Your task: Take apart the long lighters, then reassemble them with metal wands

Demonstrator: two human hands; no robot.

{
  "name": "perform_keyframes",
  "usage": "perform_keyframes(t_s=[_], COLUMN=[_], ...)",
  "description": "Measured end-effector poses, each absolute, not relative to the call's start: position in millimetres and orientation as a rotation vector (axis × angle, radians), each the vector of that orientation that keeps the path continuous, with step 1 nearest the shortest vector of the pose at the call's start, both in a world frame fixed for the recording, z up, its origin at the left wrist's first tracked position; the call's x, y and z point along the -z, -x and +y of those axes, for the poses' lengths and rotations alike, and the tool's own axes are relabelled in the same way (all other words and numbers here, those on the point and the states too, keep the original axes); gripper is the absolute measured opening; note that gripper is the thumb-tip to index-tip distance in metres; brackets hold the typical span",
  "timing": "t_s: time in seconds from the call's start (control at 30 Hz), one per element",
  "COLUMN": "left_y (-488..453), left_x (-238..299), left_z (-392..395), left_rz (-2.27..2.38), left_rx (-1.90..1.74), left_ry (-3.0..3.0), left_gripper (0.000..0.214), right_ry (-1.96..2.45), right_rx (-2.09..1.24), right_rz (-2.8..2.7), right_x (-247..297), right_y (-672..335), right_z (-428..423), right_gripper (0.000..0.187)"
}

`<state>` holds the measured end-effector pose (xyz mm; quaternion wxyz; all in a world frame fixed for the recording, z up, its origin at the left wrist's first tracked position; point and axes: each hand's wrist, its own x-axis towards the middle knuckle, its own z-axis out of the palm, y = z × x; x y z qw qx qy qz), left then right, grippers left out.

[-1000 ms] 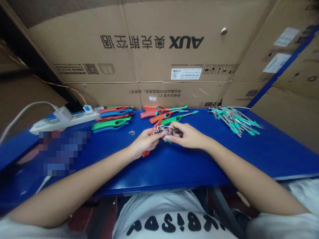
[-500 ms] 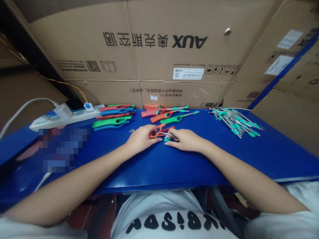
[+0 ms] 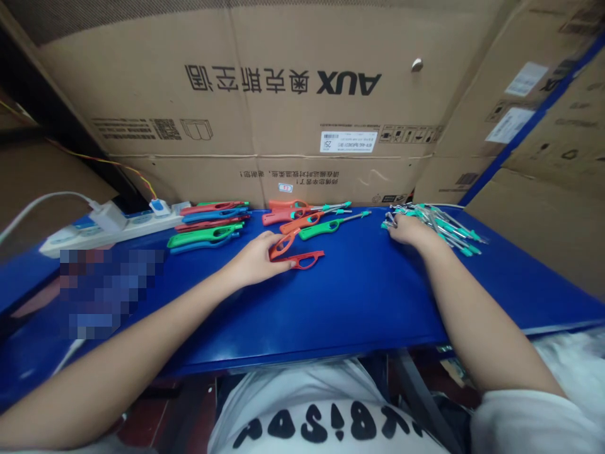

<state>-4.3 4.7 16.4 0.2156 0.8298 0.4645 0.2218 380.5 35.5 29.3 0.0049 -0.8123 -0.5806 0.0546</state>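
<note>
My left hand (image 3: 255,260) is closed around an orange lighter handle shell (image 3: 285,243) and a red lighter handle shell (image 3: 309,260), one above the other with a gap between them at the right. Both have an oval opening near one end. Off to the right, my right hand (image 3: 410,231) is at the left end of a pile of metal lighter tubes with teal triggers (image 3: 449,221). Its fingers pinch a lighter tube (image 3: 388,221), though the fingertips partly blend into the pile.
Lighters with tubes fitted (image 3: 326,228) lie behind my left hand. Coloured handle shells (image 3: 203,236) are stacked farther left, beside a white power strip (image 3: 137,229) with plugs and cables. A cardboard wall (image 3: 283,126) closes off the back of the blue table (image 3: 340,315).
My right hand has moved from beside my left hand to the pile at the right. The red shell now shows fully, apart from the orange one. My view has shifted slightly.
</note>
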Motion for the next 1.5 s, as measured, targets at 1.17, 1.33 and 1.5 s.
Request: perform_keyframes(t_s=[1.17,1.33,1.5], left_y=[13,26,29], left_x=[-32,-41,-41], left_z=[0,1,6], left_rz=[1.158,1.225,1.25], left_rx=[-0.202,-0.119,-0.155], left_ry=[-2.622,-2.62,-2.561], left_gripper=[0.035,0.032,0.034], right_ry=[1.705,1.689,1.691], right_rx=[-0.02,-0.018,-0.003], right_rz=[-2.33,-2.297,-2.309], right_x=[15,15,15], right_y=[-289,-298,-298], right_z=[26,31,30], right_gripper=[0.058,0.056,0.055])
